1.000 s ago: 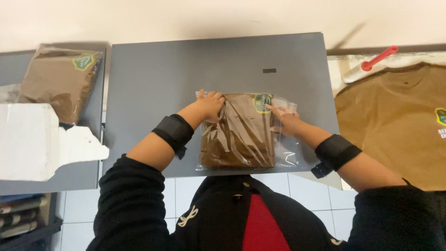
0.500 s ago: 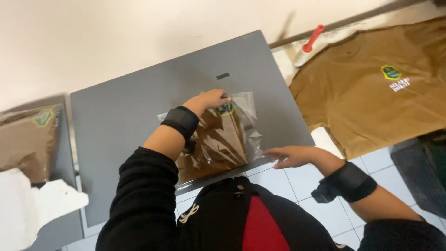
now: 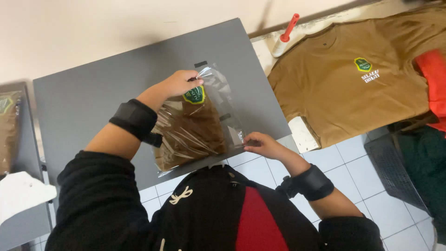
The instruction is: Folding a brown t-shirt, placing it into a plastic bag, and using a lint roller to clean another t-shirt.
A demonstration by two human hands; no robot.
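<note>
Folded brown T-shirt (image 3: 193,132) in its clear plastic bag (image 3: 218,100) lies on the grey table (image 3: 88,97), the left hand (image 3: 179,83) pinching the bag's far open end and the right hand (image 3: 260,142) closed on its near right edge. The slick film could slip from either pinch or crease, letting the shirt slide askew. To the right, 1 flat brown shirt (image 3: 344,88) lies beside a red-handled tool (image 3: 285,33), above white floor tiles (image 3: 371,186).

A grey table (image 3: 93,93) stands against a plain cream wall (image 3: 93,28). White floor tiles (image 3: 371,186) show below, and a second grey surface (image 3: 18,139) sits to the left.
</note>
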